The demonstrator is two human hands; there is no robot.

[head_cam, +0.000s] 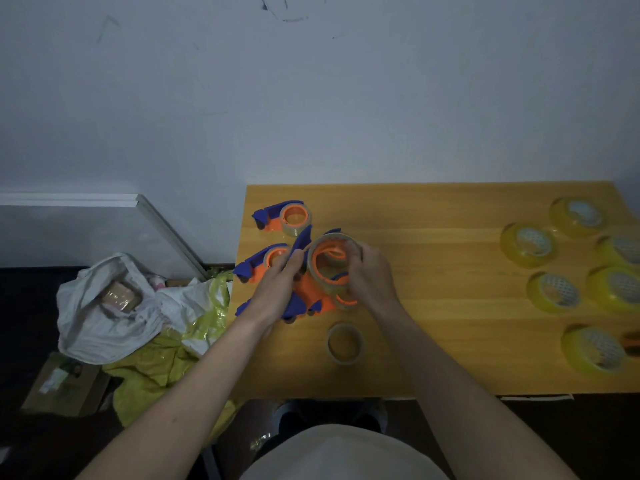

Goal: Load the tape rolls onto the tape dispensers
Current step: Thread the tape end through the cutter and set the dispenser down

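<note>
Nearest to the camera, a loose clear tape roll (345,343) lies flat on the wooden table (450,358), just below the held dispenser (313,289). That orange and blue dispenser is the landmark. The left hand (277,285) grips its blue handle side. The right hand (370,275) curls around a tape roll (327,261) seated at its orange hub. This roll looks light and stiff, with a smooth, probably slippery outer face; holding it by the rim seems safest. Two loaded dispensers (282,218) (263,263) lie above and to the left. Yellow rolls (528,244) rest well apart to the right.
</note>
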